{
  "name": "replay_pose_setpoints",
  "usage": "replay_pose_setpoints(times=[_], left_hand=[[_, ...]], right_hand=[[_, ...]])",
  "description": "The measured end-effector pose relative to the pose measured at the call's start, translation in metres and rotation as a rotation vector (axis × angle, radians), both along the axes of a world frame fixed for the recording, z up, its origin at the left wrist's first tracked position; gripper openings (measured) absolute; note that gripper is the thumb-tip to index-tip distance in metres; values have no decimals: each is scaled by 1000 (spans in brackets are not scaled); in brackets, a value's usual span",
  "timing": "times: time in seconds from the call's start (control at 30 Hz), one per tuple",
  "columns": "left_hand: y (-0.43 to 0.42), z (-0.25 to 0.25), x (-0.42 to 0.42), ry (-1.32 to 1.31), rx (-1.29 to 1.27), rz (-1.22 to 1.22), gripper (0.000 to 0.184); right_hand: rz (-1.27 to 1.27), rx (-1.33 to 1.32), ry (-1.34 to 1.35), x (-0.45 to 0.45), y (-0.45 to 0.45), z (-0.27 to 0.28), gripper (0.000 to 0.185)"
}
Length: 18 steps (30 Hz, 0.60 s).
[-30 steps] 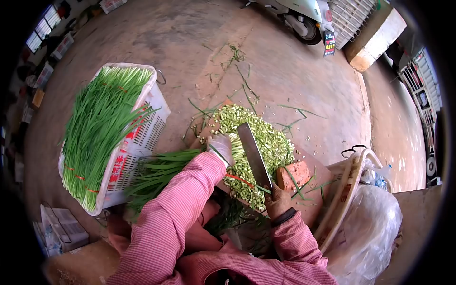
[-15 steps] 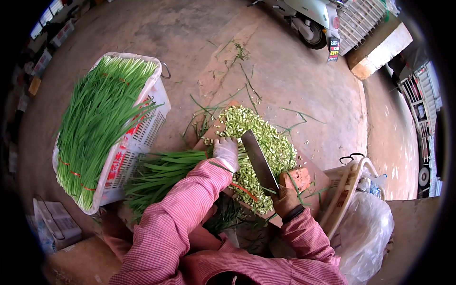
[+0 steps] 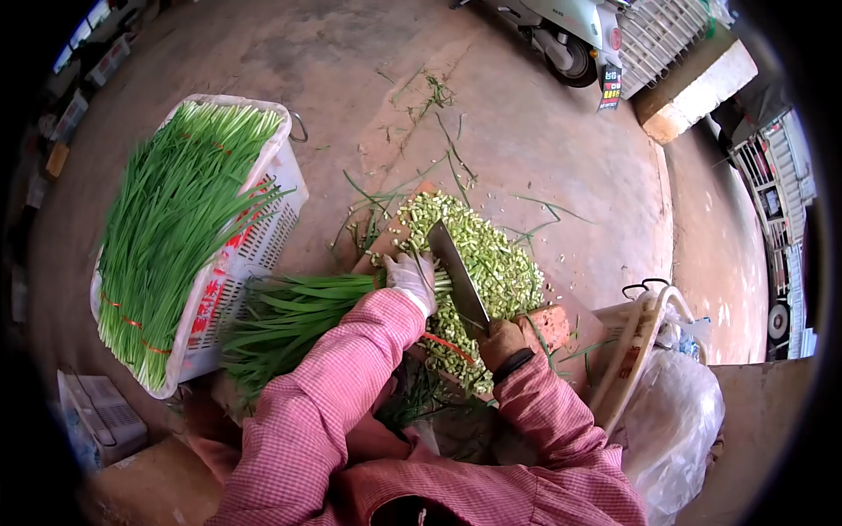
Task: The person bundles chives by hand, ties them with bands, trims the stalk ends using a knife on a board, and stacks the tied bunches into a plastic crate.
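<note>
My left hand (image 3: 412,279), in a pale glove, is closed on a bunch of long green stalks (image 3: 298,320) whose leaves trail to the left. Bare and wrapped round its handle, my right hand (image 3: 503,344) holds a wide-bladed knife (image 3: 459,276). The blade stands just right of the gloved fingers, at the cut end of the bunch. Chopped pale green pieces (image 3: 500,267) are heaped on the board (image 3: 583,320) around the blade. A red band (image 3: 449,347) lies on the near side of the heap.
A white crate (image 3: 285,188) full of green stalks stands at the left. A reddish brick (image 3: 551,326) lies on the board's right part. Beyond it are a pale basket (image 3: 645,342) and a clear plastic bag (image 3: 671,421). A scooter (image 3: 574,44) stands at the back.
The knife has shifted slightly left with my right hand, closer to my gloved left hand. My left hand still grips the bunch. The whole view has shifted a little.
</note>
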<state>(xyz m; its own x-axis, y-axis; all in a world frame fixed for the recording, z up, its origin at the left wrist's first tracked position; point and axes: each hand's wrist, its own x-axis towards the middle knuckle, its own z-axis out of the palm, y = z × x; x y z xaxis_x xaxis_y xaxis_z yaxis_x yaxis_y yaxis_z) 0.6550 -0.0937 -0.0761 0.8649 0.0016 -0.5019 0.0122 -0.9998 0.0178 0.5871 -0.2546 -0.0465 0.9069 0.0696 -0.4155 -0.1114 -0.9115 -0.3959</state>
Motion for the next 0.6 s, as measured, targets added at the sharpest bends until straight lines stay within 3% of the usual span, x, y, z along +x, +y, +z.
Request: replay_pose_setpoints(times=[0.07,0.17,0.37,0.47,0.6], left_hand=[[-4,-2,-2,-44,60,6,67],[2,-2,2,-5,-17,4,72],[0,3,0,-33,0,-19,70],[2,9,-2,19,-25,-11,70],[3,11,0,87,-16,-35,76]], right_hand=[[5,66,-19,-15,-12,7,19],[19,-12,19,-8,-5,7,21],[-60,40,-76,21,20,-39,30],[-27,-7,133,10,11,-19,28],[-54,66,30,-18,-10,-23,20]])
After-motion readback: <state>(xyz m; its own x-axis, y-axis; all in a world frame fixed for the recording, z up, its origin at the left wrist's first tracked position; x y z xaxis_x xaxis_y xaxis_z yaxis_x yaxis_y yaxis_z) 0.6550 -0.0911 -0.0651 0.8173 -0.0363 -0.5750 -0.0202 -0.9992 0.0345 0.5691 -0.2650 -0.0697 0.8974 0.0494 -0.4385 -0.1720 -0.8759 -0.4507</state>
